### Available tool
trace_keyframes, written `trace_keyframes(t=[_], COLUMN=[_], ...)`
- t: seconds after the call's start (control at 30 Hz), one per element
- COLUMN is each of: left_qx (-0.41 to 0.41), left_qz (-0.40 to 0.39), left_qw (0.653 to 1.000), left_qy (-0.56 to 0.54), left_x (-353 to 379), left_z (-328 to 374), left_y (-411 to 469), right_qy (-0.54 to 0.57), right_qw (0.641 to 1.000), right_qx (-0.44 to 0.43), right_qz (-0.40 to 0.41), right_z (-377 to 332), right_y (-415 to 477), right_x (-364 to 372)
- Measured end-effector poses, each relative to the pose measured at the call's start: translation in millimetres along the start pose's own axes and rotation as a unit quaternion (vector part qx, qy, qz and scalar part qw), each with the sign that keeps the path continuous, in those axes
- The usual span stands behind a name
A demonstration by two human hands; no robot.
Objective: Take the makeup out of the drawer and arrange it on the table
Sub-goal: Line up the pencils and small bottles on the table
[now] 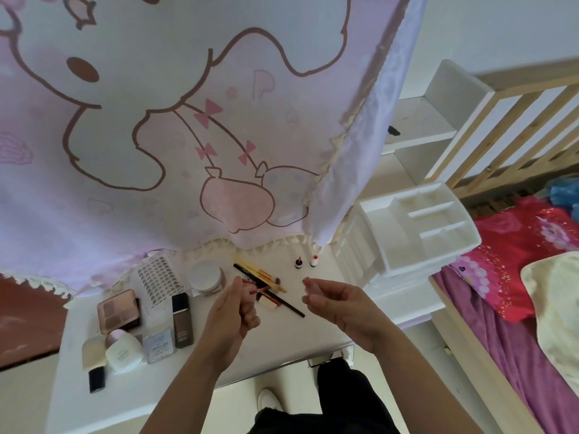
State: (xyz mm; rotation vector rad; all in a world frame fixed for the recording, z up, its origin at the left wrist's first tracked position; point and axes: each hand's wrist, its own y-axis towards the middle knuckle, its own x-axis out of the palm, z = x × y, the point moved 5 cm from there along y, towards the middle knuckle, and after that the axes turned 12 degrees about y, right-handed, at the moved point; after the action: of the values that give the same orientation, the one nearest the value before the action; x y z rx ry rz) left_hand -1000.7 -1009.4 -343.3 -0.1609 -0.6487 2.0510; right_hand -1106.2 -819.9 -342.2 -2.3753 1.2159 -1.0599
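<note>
Makeup lies spread on the white table (282, 336). An eyeshadow palette (118, 311), a sheet of false nails (159, 279), a brown foundation bottle (181, 321), a clear box (159, 345), a white jar (122, 352) and a sponge brush (94, 364) sit at the left. A round powder jar (206, 276), pencils and brushes (266, 283) and two tiny bottles (305, 262) lie further back. My left hand (230, 311) is shut on a thin red pencil-like stick above the pencils. My right hand (335, 303) pinches a small pale pink item at its fingertips.
A white drawer organizer (404, 233) with empty top compartments stands at the table's right. A pink cartoon curtain (156, 120) hangs over the table's back edge. A wooden bed (517, 277) with red and purple bedding is on the right. White shelves (419, 130) stand behind.
</note>
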Motion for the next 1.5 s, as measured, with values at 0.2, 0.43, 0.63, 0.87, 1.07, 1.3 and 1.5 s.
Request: trace_keyframes(t=[0.2, 0.43, 0.63, 0.87, 1.07, 1.3, 1.5], left_qx=[-0.048, -0.062, -0.030, 0.102, 0.085, 0.131, 0.106], left_qz=[-0.057, -0.070, -0.033, 0.124, 0.203, 0.229, 0.189], left_qw=[0.995, 0.993, 0.998, 0.903, 0.855, 0.811, 0.823], left_qy=[-0.074, -0.072, 0.049, 0.399, 0.470, 0.523, 0.525], left_x=[12, 30, 48, 69, 80, 82, 83], left_z=[-26, -52, -78, -91, -108, -121, -123], left_y=[8, 39, 83, 137, 164, 178, 172], right_qy=[-0.058, -0.078, -0.171, -0.288, -0.339, -0.424, -0.432], right_qw=[0.994, 0.977, 0.950, 0.904, 0.868, 0.823, 0.835], right_qx=[-0.021, -0.076, -0.094, -0.171, -0.220, -0.243, -0.217], right_qz=[0.094, 0.186, 0.244, 0.266, 0.288, 0.291, 0.265], right_z=[15, 18, 24, 48, 68, 70, 71], right_y=[-1, 26, 79, 137, 156, 165, 165], right_x=[-19, -53, -85, -115, -132, -129, -133])
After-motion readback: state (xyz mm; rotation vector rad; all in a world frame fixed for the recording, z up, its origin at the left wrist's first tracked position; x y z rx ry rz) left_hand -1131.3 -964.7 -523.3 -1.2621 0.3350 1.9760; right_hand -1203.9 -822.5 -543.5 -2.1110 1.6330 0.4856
